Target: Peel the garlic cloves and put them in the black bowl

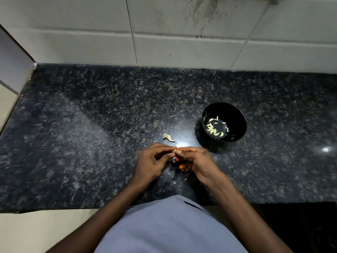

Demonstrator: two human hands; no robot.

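No writing or label shows on anything here; the left hand [153,159] and right hand [195,161] meet over the dark speckled countertop [91,143], fingertips together, both pinching a small garlic clove [174,151] between them, with a shred of pale skin hanging just under it. The black bowl [235,114] stands up and to the right of the hands, near but apart, holding a scatter of peeled cloves [215,129]; a garlic remnant [168,138] lies on the counter just beyond the fingertips, left of the bowl
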